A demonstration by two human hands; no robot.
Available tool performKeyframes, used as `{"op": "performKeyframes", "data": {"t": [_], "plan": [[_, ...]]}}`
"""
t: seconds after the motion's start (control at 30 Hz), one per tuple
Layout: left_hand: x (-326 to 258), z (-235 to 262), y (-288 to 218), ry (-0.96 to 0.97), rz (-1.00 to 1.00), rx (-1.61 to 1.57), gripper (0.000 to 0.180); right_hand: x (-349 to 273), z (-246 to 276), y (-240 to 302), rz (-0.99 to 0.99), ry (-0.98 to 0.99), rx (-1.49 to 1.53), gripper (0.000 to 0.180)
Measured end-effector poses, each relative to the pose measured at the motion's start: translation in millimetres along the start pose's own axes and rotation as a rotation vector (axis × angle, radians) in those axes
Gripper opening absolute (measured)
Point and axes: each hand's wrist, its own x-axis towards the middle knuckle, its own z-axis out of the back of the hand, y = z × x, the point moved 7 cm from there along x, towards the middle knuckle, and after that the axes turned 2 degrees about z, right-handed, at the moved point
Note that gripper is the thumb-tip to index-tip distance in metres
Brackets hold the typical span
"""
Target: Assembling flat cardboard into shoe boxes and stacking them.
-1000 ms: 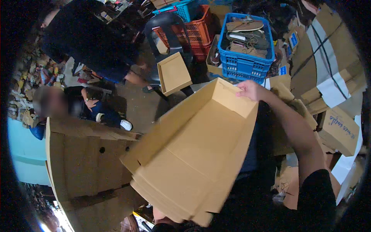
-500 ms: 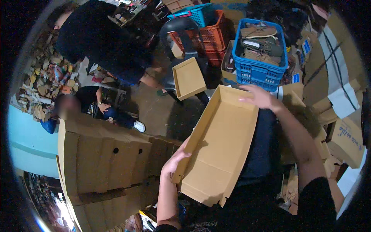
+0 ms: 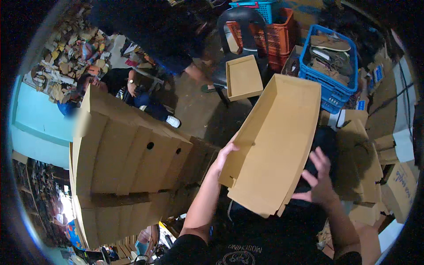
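Note:
A long, shallow cardboard box (image 3: 276, 145) without a lid is tilted in front of me, its inside facing up. Its near end wall lies folded out flat. My left hand (image 3: 226, 155) grips the left side wall, thumb over the edge. Beside the box's lower right edge is my right hand (image 3: 319, 181), empty, its fingers spread and slightly blurred. A smaller open cardboard tray (image 3: 244, 79) rests on a black chair (image 3: 229, 17) past the far end of the box.
Left of me stands a tall stack of folded cardboard (image 3: 128, 150). Shoes (image 3: 330, 43) fill a blue crate (image 3: 324, 88) at the far right, near an orange crate (image 3: 282, 37). A seated person (image 3: 130, 88) and a standing person (image 3: 145, 35) are beyond, by heaped cardboard scraps (image 3: 66, 62).
My right hand has let go of the box's far end and come down beside its near right edge. The left hand keeps its hold; the view has shifted.

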Motion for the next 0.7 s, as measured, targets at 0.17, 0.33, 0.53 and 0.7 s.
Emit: {"op": "performKeyframes", "data": {"t": [0.17, 0.33, 0.53, 0.7], "plan": [[25.7, -20.2, -13.3, 0.059, -0.321, 0.119, 0.085, 56.3, 39.6, -25.2, 0.115, 0.272, -0.171, 0.091], [37.0, -32.8, 9.9, -0.004, -0.418, 0.189, 0.087, 46.0, 50.1, -52.7, 0.055, 0.329, -0.138, 0.088], [13.5, -17.8, 20.6, 0.006, -0.444, 0.55, 0.078, 21.7, 36.2, -52.5, -0.045, 0.418, -0.072, 0.086], [-19.8, -25.6, -8.9, -0.022, -0.674, 0.854, 0.09, 21.8, 48.4, -57.5, -0.001, 0.488, -0.101, 0.09]]}}
